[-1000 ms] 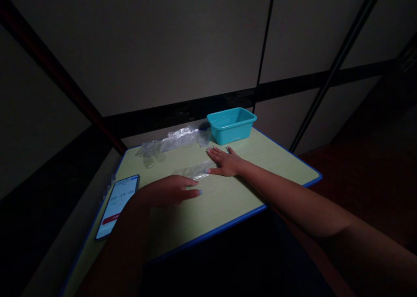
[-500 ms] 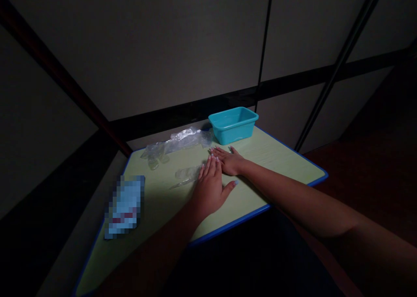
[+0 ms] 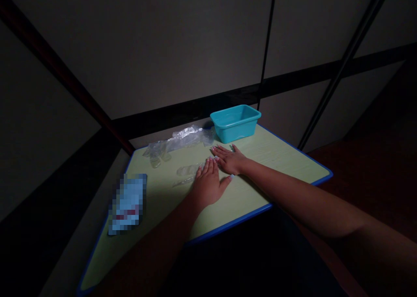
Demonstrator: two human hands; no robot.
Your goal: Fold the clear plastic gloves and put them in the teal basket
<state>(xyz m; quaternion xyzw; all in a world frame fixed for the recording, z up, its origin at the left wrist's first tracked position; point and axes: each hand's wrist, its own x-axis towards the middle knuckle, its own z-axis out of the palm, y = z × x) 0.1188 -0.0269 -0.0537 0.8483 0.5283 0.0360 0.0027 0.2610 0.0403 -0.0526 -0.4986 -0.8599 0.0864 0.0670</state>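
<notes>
My left hand (image 3: 208, 182) lies flat with its fingers stretched forward and its thumb out to the side. Under its fingers is a clear plastic disposable glove (image 3: 186, 170), whose finger parts spread to the left; the rest is hidden by my hands. My right hand (image 3: 230, 161) rests palm down just beyond, fingers spread, close to the left fingertips. Neither hand grasps anything. Farther back lie more crumpled clear plastic gloves (image 3: 187, 140), some with finger shapes showing at their left end.
A turquoise plastic basin (image 3: 237, 130) stands at the back of the pale green table (image 3: 286, 162), which has a blue edge. On the left lies a blurred-out light blue packet (image 3: 128, 203). Wall panels (image 3: 182, 49) rise directly behind the table.
My left hand has slid slightly back toward me, uncovering a little more of the glove. My right hand stays almost in place. The whole view has shifted slightly.
</notes>
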